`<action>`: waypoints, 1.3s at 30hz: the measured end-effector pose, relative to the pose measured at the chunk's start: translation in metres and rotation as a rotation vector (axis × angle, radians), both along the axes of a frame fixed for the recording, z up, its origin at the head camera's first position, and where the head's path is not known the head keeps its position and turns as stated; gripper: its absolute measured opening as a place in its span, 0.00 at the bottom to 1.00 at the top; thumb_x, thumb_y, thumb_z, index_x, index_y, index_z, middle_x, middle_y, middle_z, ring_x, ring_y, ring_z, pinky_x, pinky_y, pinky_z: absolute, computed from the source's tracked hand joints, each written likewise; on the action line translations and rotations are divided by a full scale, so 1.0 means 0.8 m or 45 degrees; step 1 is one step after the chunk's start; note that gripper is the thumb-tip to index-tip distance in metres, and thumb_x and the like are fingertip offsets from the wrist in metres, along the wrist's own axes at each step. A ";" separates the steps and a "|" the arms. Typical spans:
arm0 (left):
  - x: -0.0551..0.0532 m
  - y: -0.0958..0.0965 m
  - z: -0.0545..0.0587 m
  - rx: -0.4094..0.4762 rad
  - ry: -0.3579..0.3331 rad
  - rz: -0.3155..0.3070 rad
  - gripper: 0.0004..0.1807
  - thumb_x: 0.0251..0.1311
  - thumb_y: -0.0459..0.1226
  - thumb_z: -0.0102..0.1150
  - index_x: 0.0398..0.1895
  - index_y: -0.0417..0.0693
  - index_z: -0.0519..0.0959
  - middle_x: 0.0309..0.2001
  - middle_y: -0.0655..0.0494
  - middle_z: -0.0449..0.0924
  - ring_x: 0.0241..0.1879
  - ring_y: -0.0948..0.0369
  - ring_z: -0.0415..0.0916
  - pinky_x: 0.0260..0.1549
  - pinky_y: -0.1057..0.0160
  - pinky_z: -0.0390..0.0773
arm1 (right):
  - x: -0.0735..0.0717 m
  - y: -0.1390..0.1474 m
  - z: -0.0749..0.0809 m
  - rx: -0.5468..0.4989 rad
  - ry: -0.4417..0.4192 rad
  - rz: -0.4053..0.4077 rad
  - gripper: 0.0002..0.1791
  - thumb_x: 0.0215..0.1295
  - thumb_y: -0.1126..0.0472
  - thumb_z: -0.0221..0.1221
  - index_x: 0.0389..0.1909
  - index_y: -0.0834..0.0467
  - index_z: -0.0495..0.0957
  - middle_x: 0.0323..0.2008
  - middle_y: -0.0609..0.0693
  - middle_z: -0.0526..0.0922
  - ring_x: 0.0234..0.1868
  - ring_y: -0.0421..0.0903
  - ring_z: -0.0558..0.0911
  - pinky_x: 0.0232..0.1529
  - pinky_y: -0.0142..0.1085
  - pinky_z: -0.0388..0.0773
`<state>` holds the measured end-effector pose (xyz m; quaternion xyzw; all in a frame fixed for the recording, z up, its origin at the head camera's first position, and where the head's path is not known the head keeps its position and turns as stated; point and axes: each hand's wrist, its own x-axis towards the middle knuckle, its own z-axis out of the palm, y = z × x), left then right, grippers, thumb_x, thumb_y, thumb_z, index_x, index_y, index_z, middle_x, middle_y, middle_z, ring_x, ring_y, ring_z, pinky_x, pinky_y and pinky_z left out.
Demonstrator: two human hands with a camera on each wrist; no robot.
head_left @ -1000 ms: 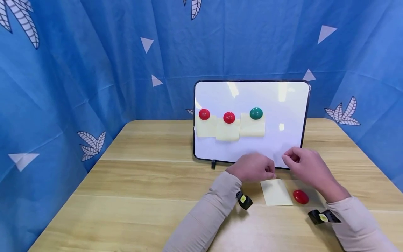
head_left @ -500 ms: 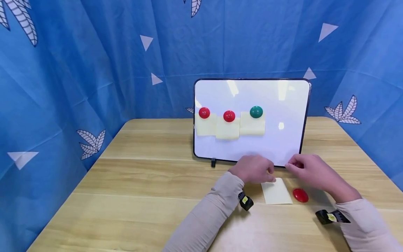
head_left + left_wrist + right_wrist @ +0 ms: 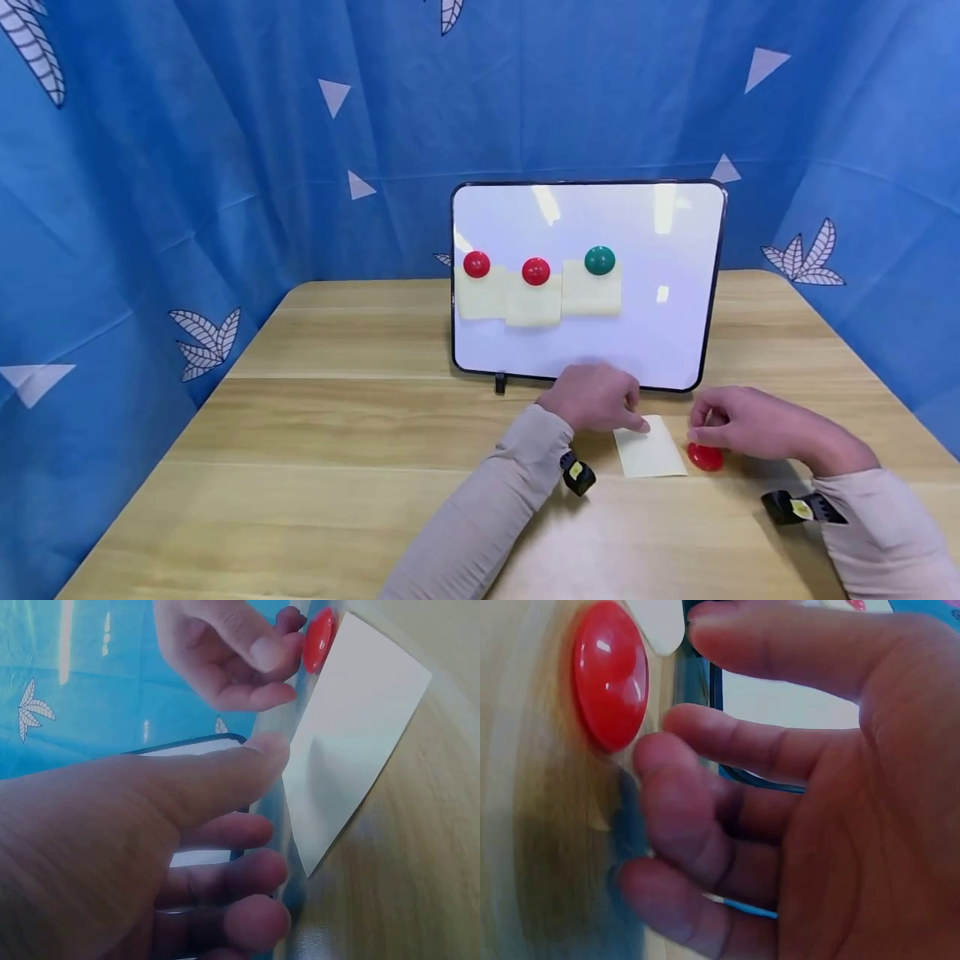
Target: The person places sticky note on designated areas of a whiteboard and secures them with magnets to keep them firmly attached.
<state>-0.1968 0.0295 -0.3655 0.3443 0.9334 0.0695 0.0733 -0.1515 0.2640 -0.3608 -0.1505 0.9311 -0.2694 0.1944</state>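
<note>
A pale yellow paper note (image 3: 649, 454) lies on the table in front of the whiteboard. My left hand (image 3: 595, 398) hovers at its far left edge; in the left wrist view the thumb (image 3: 259, 761) overlaps the note's edge, and contact is unclear. Thumb and fingers stand apart, nothing between them. Just right of the note sits a round red magnet (image 3: 706, 457). Over it is my right hand (image 3: 761, 423), partly covering it in the head view. The right wrist view shows the magnet (image 3: 611, 675) beyond the loosely bent fingers, outside any grip.
A black-framed whiteboard (image 3: 660, 333) stands behind the hands on small black feet (image 3: 500, 383). Several notes hang on it: two under red magnets (image 3: 476, 264), one under a green magnet (image 3: 599, 260). A blue patterned curtain (image 3: 585, 92) surrounds the wooden table (image 3: 337, 433).
My right hand has come down and toward me, from near the board to the red magnet. The left hand stays close to the note. The head view has shifted slightly.
</note>
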 end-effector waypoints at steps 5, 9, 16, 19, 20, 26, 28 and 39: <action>0.001 0.000 0.000 -0.009 0.025 -0.001 0.15 0.55 0.61 0.68 0.28 0.66 0.80 0.26 0.77 0.73 0.29 0.72 0.70 0.27 0.70 0.68 | 0.001 0.004 0.000 -0.013 -0.039 0.031 0.16 0.59 0.51 0.70 0.36 0.56 0.76 0.26 0.48 0.75 0.26 0.47 0.73 0.26 0.36 0.68; 0.003 0.001 -0.002 -0.030 0.008 -0.003 0.17 0.55 0.62 0.67 0.25 0.64 0.78 0.23 0.74 0.74 0.27 0.71 0.70 0.25 0.69 0.68 | 0.004 0.003 0.000 -0.042 -0.068 0.055 0.19 0.55 0.51 0.73 0.36 0.57 0.75 0.26 0.48 0.74 0.26 0.47 0.73 0.26 0.35 0.69; 0.004 0.005 -0.007 -0.053 0.050 -0.010 0.18 0.53 0.61 0.69 0.24 0.64 0.76 0.23 0.74 0.73 0.27 0.71 0.70 0.25 0.69 0.68 | 0.003 0.001 -0.002 -0.020 -0.050 0.081 0.19 0.53 0.54 0.74 0.34 0.56 0.74 0.26 0.48 0.73 0.27 0.46 0.72 0.28 0.35 0.68; 0.005 0.005 -0.008 -0.047 0.053 -0.017 0.18 0.54 0.60 0.70 0.24 0.63 0.76 0.23 0.73 0.73 0.27 0.70 0.70 0.25 0.69 0.68 | 0.004 0.000 -0.002 -0.027 -0.059 0.075 0.18 0.53 0.55 0.74 0.34 0.57 0.74 0.26 0.48 0.73 0.27 0.46 0.72 0.28 0.35 0.68; 0.005 0.005 -0.008 -0.045 0.056 -0.020 0.18 0.54 0.60 0.70 0.24 0.62 0.76 0.22 0.72 0.73 0.27 0.70 0.70 0.25 0.69 0.68 | 0.005 0.000 -0.003 -0.033 -0.062 0.075 0.18 0.53 0.56 0.74 0.34 0.57 0.74 0.26 0.48 0.73 0.27 0.47 0.72 0.27 0.35 0.67; 0.008 0.007 -0.009 -0.047 0.086 -0.014 0.18 0.56 0.57 0.70 0.20 0.61 0.76 0.19 0.71 0.73 0.24 0.70 0.70 0.23 0.70 0.68 | 0.005 -0.001 -0.005 -0.039 -0.041 0.067 0.18 0.54 0.55 0.74 0.33 0.56 0.74 0.25 0.48 0.72 0.27 0.47 0.72 0.27 0.35 0.66; 0.009 0.008 -0.009 -0.049 0.090 -0.003 0.19 0.56 0.57 0.70 0.19 0.61 0.76 0.18 0.71 0.73 0.23 0.70 0.70 0.22 0.69 0.68 | 0.005 -0.002 -0.007 -0.042 -0.030 0.062 0.19 0.54 0.54 0.74 0.33 0.56 0.73 0.25 0.48 0.72 0.27 0.47 0.72 0.26 0.35 0.66; 0.014 0.013 -0.007 -0.076 0.114 0.015 0.22 0.56 0.58 0.69 0.16 0.59 0.74 0.15 0.66 0.65 0.21 0.68 0.67 0.20 0.68 0.65 | 0.006 -0.003 -0.007 -0.034 -0.037 0.010 0.20 0.54 0.52 0.74 0.34 0.56 0.73 0.26 0.49 0.72 0.27 0.48 0.72 0.26 0.35 0.65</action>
